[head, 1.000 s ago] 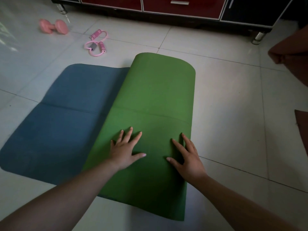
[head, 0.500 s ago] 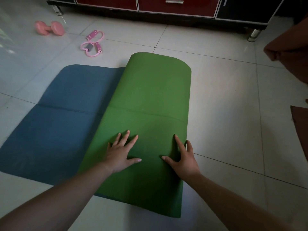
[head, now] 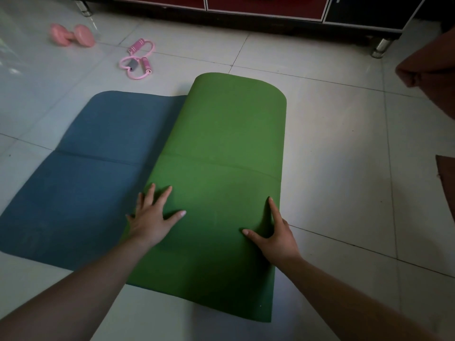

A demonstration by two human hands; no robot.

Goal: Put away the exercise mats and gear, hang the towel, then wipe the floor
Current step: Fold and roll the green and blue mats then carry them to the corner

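An exercise mat lies on the tiled floor, folded over itself: its green side faces up on the right and its blue side shows on the left. My left hand presses flat on the green layer near its left edge, fingers spread. At the green layer's right edge my right hand rests with thumb and forefinger on top; its other fingers are hidden over the edge. A pink dumbbell and a pink figure-eight resistance band lie on the floor at the far left.
A dark cabinet with red drawers on metal legs runs along the back. Brown fabric hangs in at the right edge, with another brown piece below it. Glossy white tiles surround the mat.
Both hands have slid apart on the green layer: the left toward its left edge, the right out to its right edge. The mat itself has stayed in place.
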